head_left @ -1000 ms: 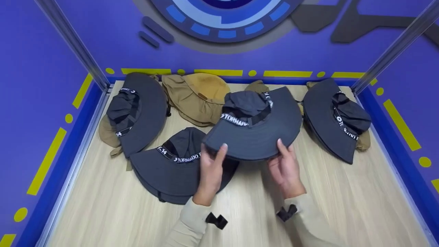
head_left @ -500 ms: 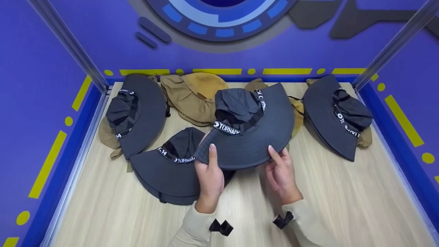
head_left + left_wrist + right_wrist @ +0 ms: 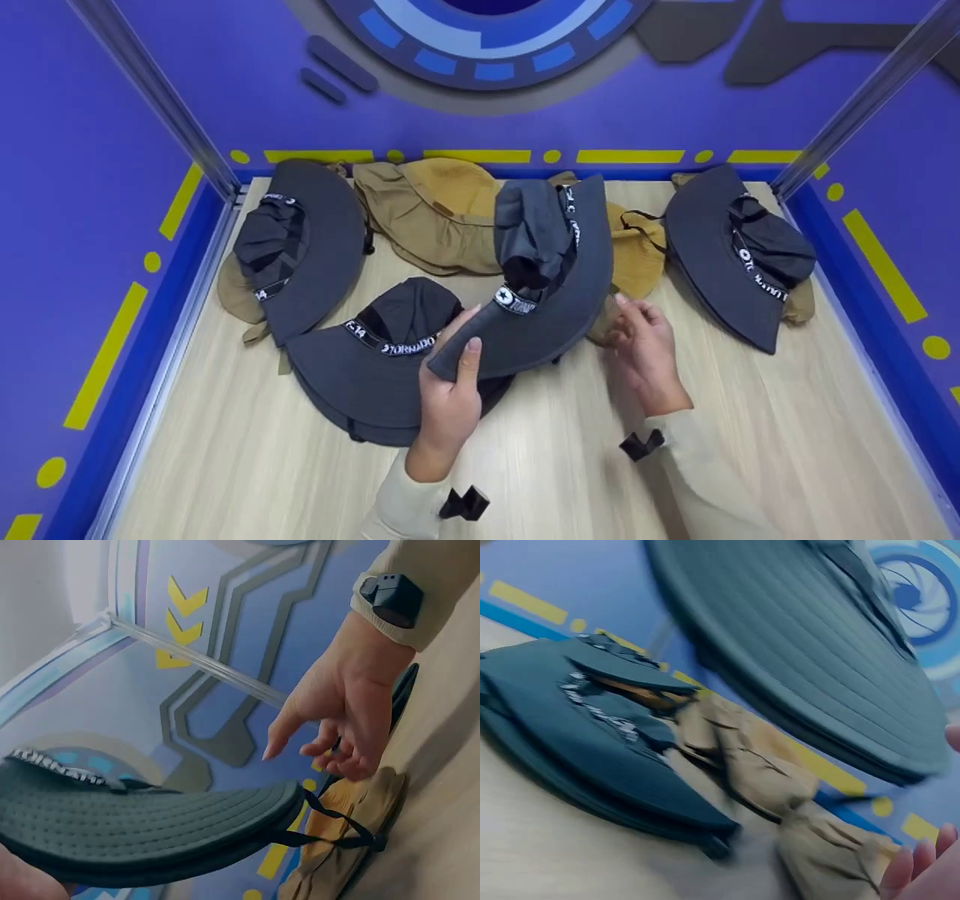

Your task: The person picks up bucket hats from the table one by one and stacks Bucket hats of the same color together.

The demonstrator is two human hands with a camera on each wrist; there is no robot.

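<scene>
My left hand (image 3: 450, 401) grips the left end of a dark grey wide-brimmed hat (image 3: 566, 319), thumb on top of the brim. The hat is raised and tilted, its soft crown toward the back wall and a lettered band around it. Beside its right edge is my right hand (image 3: 651, 360), fingers loosely bent and holding nothing. In the left wrist view, the right hand (image 3: 349, 705) is apart from the brim (image 3: 150, 832), and a black cord hangs off the brim's end. Behind the hand lies a tan and mustard hat (image 3: 637, 259), partly covered.
More dark grey hats lie at the left (image 3: 330, 240), front left (image 3: 360, 390) and right (image 3: 705, 262), tan cloth showing under two of them. A tan and mustard hat (image 3: 427, 217) lies at the back. Blue panels (image 3: 525, 124) enclose the wooden table (image 3: 765, 442).
My right hand has let go of the brim and moved right. The held hat has turned more upright, with its left end lower, uncovering more of the mustard hat behind.
</scene>
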